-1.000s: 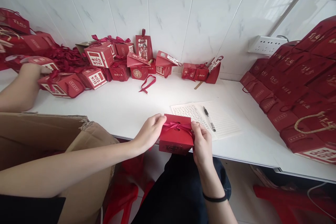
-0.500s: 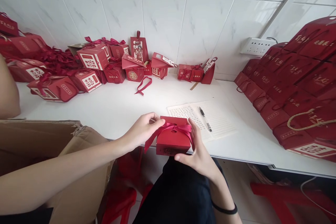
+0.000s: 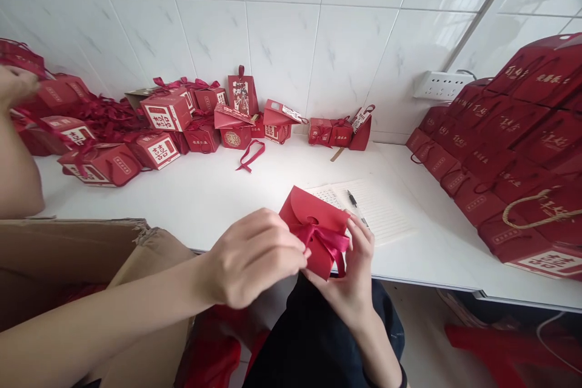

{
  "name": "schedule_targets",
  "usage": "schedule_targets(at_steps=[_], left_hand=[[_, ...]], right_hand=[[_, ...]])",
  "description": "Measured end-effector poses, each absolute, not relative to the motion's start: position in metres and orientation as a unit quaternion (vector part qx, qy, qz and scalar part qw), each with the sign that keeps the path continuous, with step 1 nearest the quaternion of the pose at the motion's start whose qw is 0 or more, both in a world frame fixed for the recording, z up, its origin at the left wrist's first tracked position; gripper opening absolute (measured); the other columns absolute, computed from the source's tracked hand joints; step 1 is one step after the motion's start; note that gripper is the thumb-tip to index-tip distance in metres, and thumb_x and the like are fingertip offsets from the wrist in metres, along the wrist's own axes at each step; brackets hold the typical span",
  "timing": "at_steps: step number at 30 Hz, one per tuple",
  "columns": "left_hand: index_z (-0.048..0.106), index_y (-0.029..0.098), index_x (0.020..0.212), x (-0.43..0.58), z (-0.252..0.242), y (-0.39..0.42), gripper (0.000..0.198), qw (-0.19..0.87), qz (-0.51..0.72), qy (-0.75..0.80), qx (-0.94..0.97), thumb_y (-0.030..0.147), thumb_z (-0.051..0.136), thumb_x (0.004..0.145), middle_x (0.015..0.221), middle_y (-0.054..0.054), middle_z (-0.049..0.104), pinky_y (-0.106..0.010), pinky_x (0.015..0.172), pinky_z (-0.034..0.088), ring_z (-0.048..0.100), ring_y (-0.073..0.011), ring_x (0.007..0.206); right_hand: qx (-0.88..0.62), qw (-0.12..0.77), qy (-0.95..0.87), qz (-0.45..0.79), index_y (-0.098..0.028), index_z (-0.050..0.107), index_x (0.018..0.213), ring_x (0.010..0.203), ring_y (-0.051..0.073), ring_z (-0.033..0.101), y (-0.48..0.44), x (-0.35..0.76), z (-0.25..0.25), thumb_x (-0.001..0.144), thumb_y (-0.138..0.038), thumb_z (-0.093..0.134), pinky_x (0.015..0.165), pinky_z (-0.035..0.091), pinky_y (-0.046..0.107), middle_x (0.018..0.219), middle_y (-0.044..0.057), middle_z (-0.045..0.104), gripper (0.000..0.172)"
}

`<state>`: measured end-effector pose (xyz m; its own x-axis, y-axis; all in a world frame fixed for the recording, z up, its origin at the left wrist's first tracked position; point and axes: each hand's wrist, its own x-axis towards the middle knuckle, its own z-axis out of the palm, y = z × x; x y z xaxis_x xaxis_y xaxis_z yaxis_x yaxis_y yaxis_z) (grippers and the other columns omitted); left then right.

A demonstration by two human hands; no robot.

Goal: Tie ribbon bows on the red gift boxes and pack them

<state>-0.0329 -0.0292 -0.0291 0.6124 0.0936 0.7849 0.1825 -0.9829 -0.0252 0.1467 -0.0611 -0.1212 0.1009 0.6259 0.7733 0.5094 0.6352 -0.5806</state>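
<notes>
A small red gift box (image 3: 302, 205), tilted, is held just over the front edge of the table, with a crimson ribbon (image 3: 326, 239) tied in a bow across its face. My right hand (image 3: 352, 276) grips the box from the right, thumb beneath and fingers along the upper side. My left hand (image 3: 261, 257) is closed in a pinch at the ribbon's left side, its fingertips against the bow. The pinched bit of ribbon is mostly covered by those fingers.
An open notebook (image 3: 386, 215) with a pen (image 3: 352, 199) lies behind the box. Finished-looking red boxes (image 3: 166, 110) line the wall, and stacked ones (image 3: 504, 151) rise at right. A cardboard box (image 3: 150, 267) stands left, near another person's arm (image 3: 18, 163). A loose ribbon (image 3: 250, 157) lies on the table (image 3: 209, 194).
The gift box has turned and tipped, its right side swinging toward my right hand. My left hand has moved right and down onto the bow. At far left the other person's hand has come into view.
</notes>
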Motion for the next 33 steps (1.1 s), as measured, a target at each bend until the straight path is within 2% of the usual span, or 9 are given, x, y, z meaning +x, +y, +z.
schedule_targets(at_steps=[4, 12, 21, 28, 33], left_hand=[[0.061, 0.015, 0.08, -0.032, -0.023, -0.048, 0.013, 0.058, -0.446, -0.056, -0.891, 0.009, 0.05, 0.085, 0.083, -0.006, 0.071, -0.033, 0.067, 0.056, 0.061, -0.0155, 0.076], [0.062, 0.02, 0.07, -0.032, -0.017, -0.069, 0.02, 0.089, -0.477, -0.086, -0.87, 0.012, 0.053, 0.086, 0.082, 0.003, 0.073, -0.035, 0.085, 0.058, 0.064, -0.013, 0.087], [0.062, 0.019, 0.071, -0.032, -0.02, -0.072, 0.017, 0.048, -0.478, -0.092, -0.872, 0.012, 0.054, 0.084, 0.087, 0.0, 0.073, -0.031, 0.072, 0.062, 0.065, -0.0141, 0.078], [0.06, 0.018, 0.064, -0.031, -0.023, -0.075, 0.021, 0.024, -0.478, -0.094, -0.873, 0.009, 0.054, 0.082, 0.09, 0.003, 0.073, -0.027, 0.077, 0.06, 0.064, -0.011, 0.078], [0.058, 0.018, 0.058, -0.028, -0.023, -0.075, 0.024, 0.035, -0.486, -0.093, -0.868, 0.006, 0.056, 0.078, 0.086, 0.004, 0.072, -0.028, 0.073, 0.06, 0.061, -0.0105, 0.072]], right_hand=[[-0.4, 0.638, -0.657, 0.031, -0.029, 0.027, 0.139, 0.129, 0.033, 0.032, -0.068, 0.144, -0.114, 0.074, -0.031, 0.073, 0.095, 0.043, 0.057, 0.135, 0.015, 0.03, 0.08], [-0.386, 0.646, -0.658, -0.018, -0.029, 0.033, 0.136, 0.126, 0.031, 0.037, -0.074, 0.143, -0.108, 0.076, -0.031, 0.07, 0.096, 0.044, 0.053, 0.133, 0.012, 0.034, 0.071], [-0.384, 0.65, -0.656, -0.015, -0.03, 0.034, 0.136, 0.126, 0.031, 0.037, -0.078, 0.142, -0.107, 0.078, -0.028, 0.069, 0.095, 0.045, 0.055, 0.134, 0.012, 0.034, 0.068], [-0.374, 0.657, -0.654, -0.009, -0.028, 0.034, 0.136, 0.129, 0.032, 0.035, -0.077, 0.142, -0.107, 0.078, -0.022, 0.066, 0.098, 0.042, 0.055, 0.133, 0.011, 0.034, 0.066], [-0.384, 0.652, -0.653, -0.019, -0.029, 0.034, 0.136, 0.128, 0.031, 0.036, -0.077, 0.143, -0.108, 0.079, -0.024, 0.066, 0.096, 0.045, 0.055, 0.132, 0.011, 0.036, 0.066]])
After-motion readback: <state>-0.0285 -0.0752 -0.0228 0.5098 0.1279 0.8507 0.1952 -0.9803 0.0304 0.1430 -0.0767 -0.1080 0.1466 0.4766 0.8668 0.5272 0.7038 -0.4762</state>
